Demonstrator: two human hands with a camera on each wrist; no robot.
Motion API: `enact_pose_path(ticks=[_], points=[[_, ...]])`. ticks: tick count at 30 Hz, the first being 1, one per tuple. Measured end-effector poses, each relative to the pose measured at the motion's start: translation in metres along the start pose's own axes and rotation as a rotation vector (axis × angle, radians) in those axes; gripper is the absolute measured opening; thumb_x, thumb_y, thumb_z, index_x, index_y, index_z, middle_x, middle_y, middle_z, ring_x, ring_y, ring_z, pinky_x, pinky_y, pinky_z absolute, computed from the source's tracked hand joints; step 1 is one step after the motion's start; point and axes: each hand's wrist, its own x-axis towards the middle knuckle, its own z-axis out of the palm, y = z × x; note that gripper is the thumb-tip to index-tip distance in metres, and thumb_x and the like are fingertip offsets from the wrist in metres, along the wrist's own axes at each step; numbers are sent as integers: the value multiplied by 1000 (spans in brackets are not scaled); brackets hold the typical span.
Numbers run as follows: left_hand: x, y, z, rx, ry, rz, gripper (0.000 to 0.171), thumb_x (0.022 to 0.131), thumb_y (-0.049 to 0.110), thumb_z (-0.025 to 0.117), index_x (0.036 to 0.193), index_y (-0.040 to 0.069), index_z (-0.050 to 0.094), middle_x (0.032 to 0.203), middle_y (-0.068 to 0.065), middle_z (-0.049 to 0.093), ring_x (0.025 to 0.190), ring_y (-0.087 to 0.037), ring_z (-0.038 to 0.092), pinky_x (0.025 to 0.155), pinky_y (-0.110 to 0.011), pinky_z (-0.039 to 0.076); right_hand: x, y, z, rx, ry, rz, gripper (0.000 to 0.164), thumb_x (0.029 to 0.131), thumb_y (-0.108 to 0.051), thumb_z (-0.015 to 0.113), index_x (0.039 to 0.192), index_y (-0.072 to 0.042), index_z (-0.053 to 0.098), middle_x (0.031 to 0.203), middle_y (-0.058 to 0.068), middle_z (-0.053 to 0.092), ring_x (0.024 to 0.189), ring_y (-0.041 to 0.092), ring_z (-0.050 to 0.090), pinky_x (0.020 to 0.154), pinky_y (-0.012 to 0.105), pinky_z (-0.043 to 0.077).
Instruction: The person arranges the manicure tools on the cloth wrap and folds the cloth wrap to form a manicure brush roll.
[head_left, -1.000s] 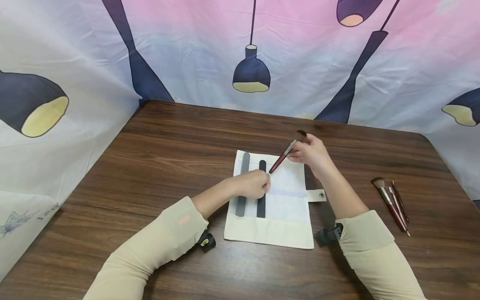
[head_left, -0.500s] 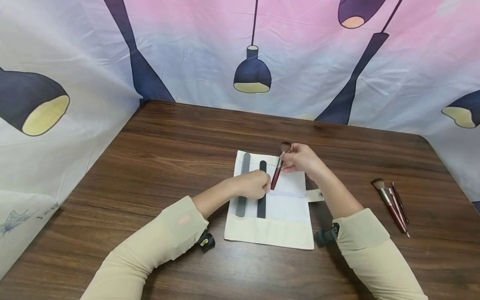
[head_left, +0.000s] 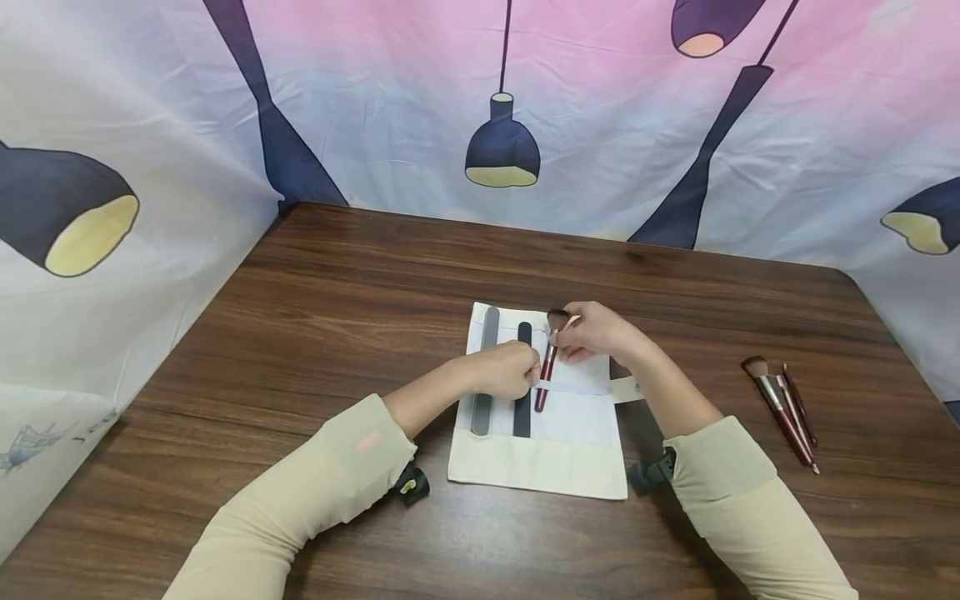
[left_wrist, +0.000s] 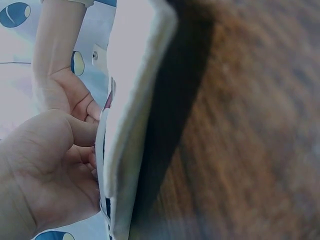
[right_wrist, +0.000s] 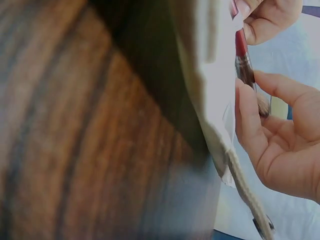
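Through the head view I locate the work at the cloth roll, which lies flat on the table. The brush is over its middle, handle toward the wearer, slightly tilted. The right hand pinches the brush near its bristle end. The left hand is curled beside the handle; from the right wrist view I judge that it pinches the elastic band. The band crosses over the handle, and the handle's end shows below it.

Step in hand, as I read it: inserting the brush under the band, beside the black file and the grey file. The next move calls for sliding the handle further toward the lower flap, keeping it straight, then releasing the band. If the band is let go early, the brush may skew.

A second brush lies well apart, to the right.
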Motion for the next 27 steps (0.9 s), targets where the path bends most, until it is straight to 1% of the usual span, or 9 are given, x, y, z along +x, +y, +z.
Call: enact_pose_path(ticks=[7, 8, 10, 12, 15, 18, 20, 24, 27], points=[[-1, 1, -1, -3, -3, -6, 29, 83, -8, 45, 62, 12, 45, 57, 4, 39, 53, -9, 36, 52, -19, 30, -2, 0, 3, -141, -135, -33, 67, 85, -5, 59, 138, 13, 22, 91, 15, 60, 77, 17, 61, 73, 32, 52], [-1, 1, -1, -2, -4, -8, 29, 83, -8, 45, 63, 13, 46, 57, 4, 40, 54, -9, 36, 53, -19, 30, -2, 0, 3, -154, -146, -37, 63, 85, -5, 59, 136, 13, 27, 91, 14, 60, 77, 17, 61, 74, 32, 52], [-1, 1, -1, -1, -6, -8, 29, 83, -8, 45, 62, 12, 46, 58, 4, 40, 54, -9, 37, 53, -20, 30, -3, 0, 5, -172, -162, -47, 47, 84, -5, 60, 125, 11, 41, 87, 13, 59, 75, 17, 60, 73, 31, 51], [-1, 1, -1, -3, -7, -10, 29, 83, -8, 45, 63, 12, 47, 59, 4, 41, 55, -9, 37, 54, -19, 31, -4, -1, 6, -182, -163, -55, 29, 84, -4, 60, 108, 7, 50, 83, 11, 58, 73, 16, 59, 72, 31, 52], [-2, 2, -2, -8, -6, -9, 30, 83, -8, 45, 62, 13, 47, 60, 4, 41, 54, -8, 37, 53, -19, 31, -5, -3, 7, -214, -163, -70, 15, 83, -5, 62, 91, 3, 52, 79, 9, 56, 70, 16, 58, 69, 31, 52], [-2, 2, -2, -12, -9, -9, 32, 84, -8, 45, 59, 12, 44, 59, 3, 38, 53, -9, 34, 52, -20, 29, -5, -3, 8, -241, -163, -76, 15, 83, -6, 63, 92, 3, 54, 80, 10, 58, 70, 17, 59, 69, 31, 52], [-2, 2, -1, -7, 0, -5, 30, 84, -8, 46, 60, 11, 47, 60, 3, 41, 54, -8, 36, 53, -19, 31, -7, -2, 7, -274, -147, -78, 23, 84, -8, 64, 100, 5, 55, 82, 10, 59, 69, 17, 60, 67, 30, 51], [-2, 2, 0, 12, 24, 3, 24, 85, -6, 47, 68, 8, 57, 64, 3, 49, 59, -8, 44, 58, -19, 37, -18, 1, -2, -356, -53, -80, 38, 85, -16, 65, 114, 5, 52, 87, 10, 60, 67, 17, 61, 63, 30, 50], [-2, 1, 1, 8, 32, 11, 27, 86, -6, 46, 64, 10, 53, 60, 4, 46, 56, -9, 41, 55, -20, 35, -36, 6, -15, -402, 32, -92, 39, 86, -20, 64, 115, 4, 53, 87, 11, 60, 66, 17, 60, 60, 31, 48]])
